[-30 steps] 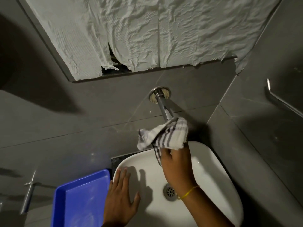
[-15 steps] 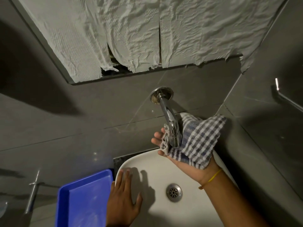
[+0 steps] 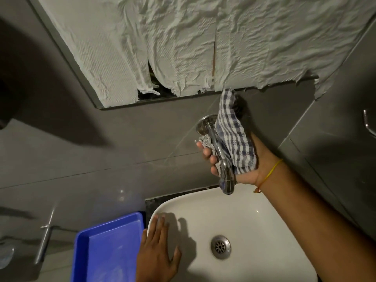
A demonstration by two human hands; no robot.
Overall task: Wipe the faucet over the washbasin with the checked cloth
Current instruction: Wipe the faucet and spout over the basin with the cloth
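- While the cloth sat near the spout end half a second ago, the right hand (image 3: 234,159) now cups the checked cloth (image 3: 234,139) higher along the faucet (image 3: 218,151), close to the round wall flange (image 3: 203,125); I judge the wipe has worked from the tip up toward the base.
- Curled under the chrome pipe from the right, that hand clasps the cloth against it, fingertips (image 3: 206,152) showing on the pipe's left side; 1 loose corner of cloth stands up above the flange, almost reaching the lower edge of the paper-covered mirror (image 3: 162,47).
- Left bare below the cloth is the spout end, which hangs over the back rim of the white washbasin (image 3: 254,216).
- Flat and released, the left hand (image 3: 158,251) rests palm-down on the basin's left rim, holding nothing, as it did 1 second ago.
- My reading: most of the pipe has been covered, and the flange and the joint at the wall are what remain.
- Room is tight at the top: the grey tiled wall (image 3: 101,149) lies directly behind the flange, so the cloth can only go around it, not past it.
- To the right, the side wall and a metal rail (image 3: 368,125) stand apart from the forearm, leaving some swing.
- Down-left, a blue tray (image 3: 109,247) sits just beside the basin, clear of the wiping path.
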